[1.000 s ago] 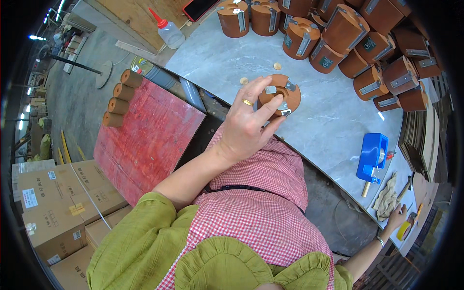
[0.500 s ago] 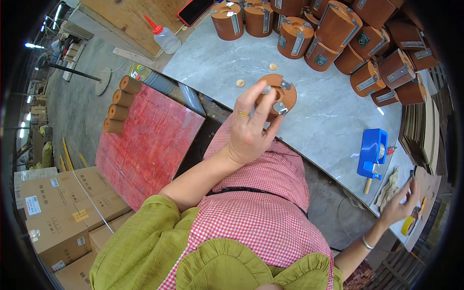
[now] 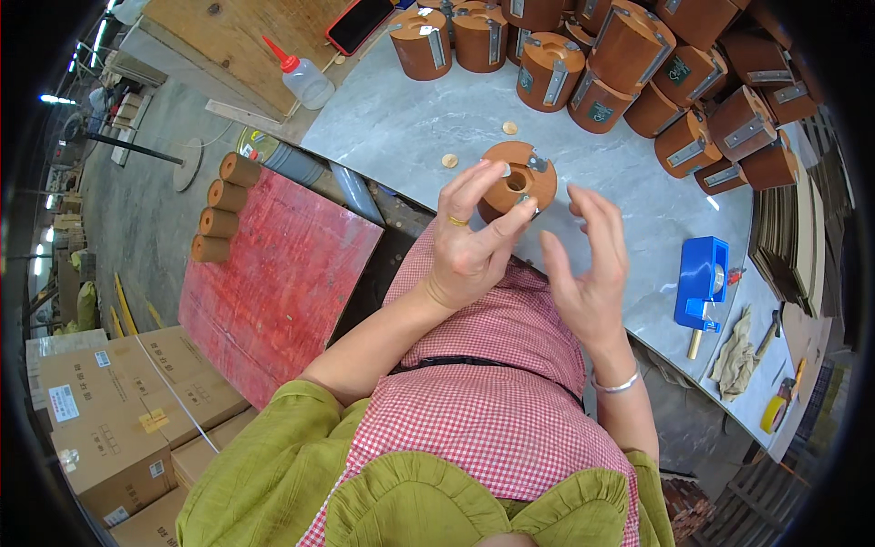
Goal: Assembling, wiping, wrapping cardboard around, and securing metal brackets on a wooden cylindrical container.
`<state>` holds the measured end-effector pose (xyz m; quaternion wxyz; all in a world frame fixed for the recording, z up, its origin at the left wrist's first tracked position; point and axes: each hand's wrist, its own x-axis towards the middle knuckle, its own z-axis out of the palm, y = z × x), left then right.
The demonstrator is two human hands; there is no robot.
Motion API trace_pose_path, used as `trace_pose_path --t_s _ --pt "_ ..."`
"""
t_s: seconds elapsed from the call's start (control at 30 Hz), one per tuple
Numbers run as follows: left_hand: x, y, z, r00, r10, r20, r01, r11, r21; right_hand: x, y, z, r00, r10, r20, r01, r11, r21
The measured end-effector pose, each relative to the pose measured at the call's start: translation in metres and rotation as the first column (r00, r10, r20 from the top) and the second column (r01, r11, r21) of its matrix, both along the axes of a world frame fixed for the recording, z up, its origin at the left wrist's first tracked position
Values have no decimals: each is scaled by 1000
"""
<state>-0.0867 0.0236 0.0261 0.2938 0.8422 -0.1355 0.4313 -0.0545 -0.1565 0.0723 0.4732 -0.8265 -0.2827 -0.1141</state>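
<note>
A reddish-brown wooden cylinder (image 3: 498, 193) with a centre hole and metal fittings on its rim stands near the table's front edge. My left hand (image 3: 467, 239) is closed on its near left side, fingertips spread along the top face. A small pale spot shows at one fingertip; whether it is a nail or a small part I cannot tell. Just right of the cylinder, my right hand (image 3: 592, 264) is open and holds nothing, its thumb and fingers apart. Two small pale wooden discs (image 3: 449, 161) lie on the grey tabletop beyond my left hand.
Many similar cylinders (image 3: 551, 71) are stacked along the far right. A blue tape dispenser (image 3: 700, 283), a crumpled cloth (image 3: 732, 356), a hammer-like tool (image 3: 771, 334) and yellow tape (image 3: 775, 412) lie at right. Left are a red board (image 3: 283, 273), a squeeze bottle (image 3: 305, 82) and cartons (image 3: 118, 401).
My right hand has come from the table's right end to beside the cylinder, uncovering the hammer-like tool there. My left fingers have shifted slightly on the cylinder.
</note>
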Motion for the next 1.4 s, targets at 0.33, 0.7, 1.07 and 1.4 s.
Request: trace_pose_path --t_s 0.33,0.7,1.07,1.4 --pt "6 5 -13 911 -152 -384 -57 875 -482 14 51 -13 961 -89 -261 102 994 36" --pt "6 8 -13 906 -193 -376 -16 874 -486 19 44 -6 919 22 -394 9 997 76" --pt "7 10 -13 890 -217 -401 -33 847 -531 -10 20 -6 988 45 147 -18 984 -178" --pt "12 18 -12 884 -239 -402 -9 851 -525 14 15 12 981 141 135 -101 958 -269"
